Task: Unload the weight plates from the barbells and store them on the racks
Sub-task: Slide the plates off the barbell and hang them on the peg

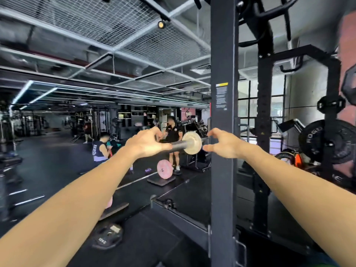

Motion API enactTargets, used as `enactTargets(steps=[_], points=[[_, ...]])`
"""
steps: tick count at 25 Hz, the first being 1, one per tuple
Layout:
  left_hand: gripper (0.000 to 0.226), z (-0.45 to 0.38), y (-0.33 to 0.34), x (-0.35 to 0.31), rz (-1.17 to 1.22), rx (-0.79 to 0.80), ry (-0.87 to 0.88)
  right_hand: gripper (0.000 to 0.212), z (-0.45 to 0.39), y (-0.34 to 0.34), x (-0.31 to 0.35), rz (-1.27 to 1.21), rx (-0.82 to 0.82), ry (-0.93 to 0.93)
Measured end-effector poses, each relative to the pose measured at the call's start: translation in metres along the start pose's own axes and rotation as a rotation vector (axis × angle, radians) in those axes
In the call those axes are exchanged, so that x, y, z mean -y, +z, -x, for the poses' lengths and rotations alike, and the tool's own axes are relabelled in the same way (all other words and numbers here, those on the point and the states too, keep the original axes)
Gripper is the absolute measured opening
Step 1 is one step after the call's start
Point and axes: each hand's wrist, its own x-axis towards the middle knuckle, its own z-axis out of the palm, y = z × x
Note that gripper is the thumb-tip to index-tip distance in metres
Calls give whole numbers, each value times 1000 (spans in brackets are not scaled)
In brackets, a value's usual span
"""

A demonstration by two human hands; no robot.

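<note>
Head camera faces forward, close behind outstretched arms.

"ROGUE" on black plate (316, 141), upright's sticker (221, 96) text unreadable

Your left hand (148, 142) covers the outer end of the grey steel barbell sleeve (178, 145), so you cannot tell whether its fingers close on it. The black steel rack upright (224, 132) hides the bar beyond the pale round weight plate (192, 143). The black iron plate (327, 140) at right is partly behind a post, and the dark hexagonal plate (349, 86) is cut by the edge. The left background is blurred.
</note>
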Motion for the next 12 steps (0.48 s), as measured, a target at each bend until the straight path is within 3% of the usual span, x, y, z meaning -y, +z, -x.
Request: enactTargets(steps=[6, 12], points=[[64, -35, -26, 92, 104, 18, 8, 56, -50, 53, 74, -21, 2, 11], [64, -91, -9, 130, 139, 42, 53, 56, -107, 86, 86, -16, -6, 31]])
